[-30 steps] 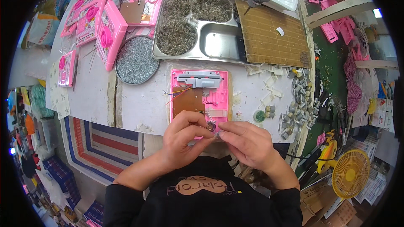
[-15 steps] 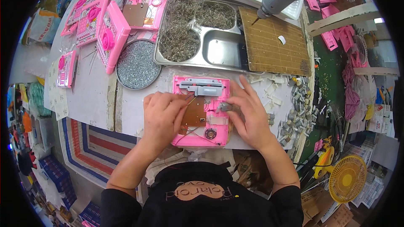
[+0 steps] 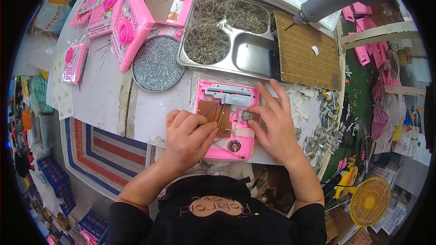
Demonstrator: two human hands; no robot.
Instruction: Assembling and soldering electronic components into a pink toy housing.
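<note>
A pink plastic toy housing [image 3: 222, 154] lies with its inside up in front of me. It holds a brown circuit board [image 3: 208, 107], a grey plastic mechanism [image 3: 229, 95] along its far edge and a small round speaker [image 3: 234, 146]. My left hand [image 3: 190, 137] pinches thin coloured wires [image 3: 221, 114] above the board. Thumb and fingers of my right hand [image 3: 278, 129] close on a small grey motor [image 3: 247, 115] at the right side of the housing. Its seat is partly hidden by the fingers.
A round dish of small screws [image 3: 157, 63] and a steel tray of springs [image 3: 206, 47] stand beyond the housing. A grey power screwdriver [image 3: 338, 1] hangs over a brown board [image 3: 306, 52]. Loose motors [image 3: 320, 129] lie right; pink housings [image 3: 129, 29] pile up left.
My right hand has brought the motor down into the right side of the housing. My left hand has drawn the wires nearer to me. The view has shifted slightly.
</note>
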